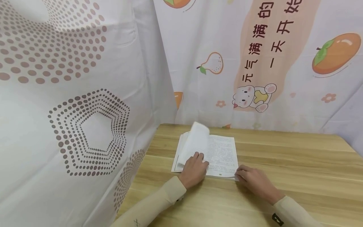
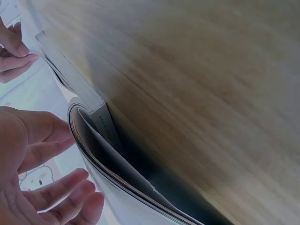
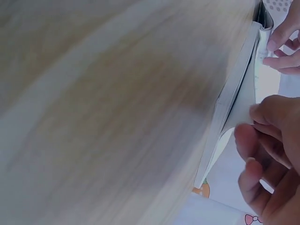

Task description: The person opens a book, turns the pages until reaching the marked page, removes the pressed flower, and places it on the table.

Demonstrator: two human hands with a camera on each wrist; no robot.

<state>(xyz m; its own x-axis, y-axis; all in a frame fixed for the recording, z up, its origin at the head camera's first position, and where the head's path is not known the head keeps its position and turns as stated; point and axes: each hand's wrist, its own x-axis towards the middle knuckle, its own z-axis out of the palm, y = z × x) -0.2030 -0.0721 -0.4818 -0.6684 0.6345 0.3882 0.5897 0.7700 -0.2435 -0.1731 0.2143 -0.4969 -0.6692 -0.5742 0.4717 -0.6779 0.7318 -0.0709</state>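
Observation:
An open book (image 1: 222, 154) of printed text lies on the wooden table. Its left-side pages (image 1: 197, 137) stand up in a curve. My left hand (image 1: 194, 168) rests at the lower edge of these curved pages, near the book's middle. Seen from the left wrist, that hand (image 2: 33, 159) has thumb and forefinger touching the bent pages, the other fingers loosely spread. At the lower right corner is my right hand (image 1: 256, 183). In the right wrist view, this hand (image 3: 274, 150) pinches the lifted corner of a page (image 3: 241, 105) between thumb and forefinger; the page bows above the stack beneath.
The wooden table (image 1: 297, 167) stretches to the right of the book and in front of it. A white dotted curtain (image 1: 96, 129) hangs close along the left side. Behind the table hangs a fruit-printed curtain (image 1: 193, 91).

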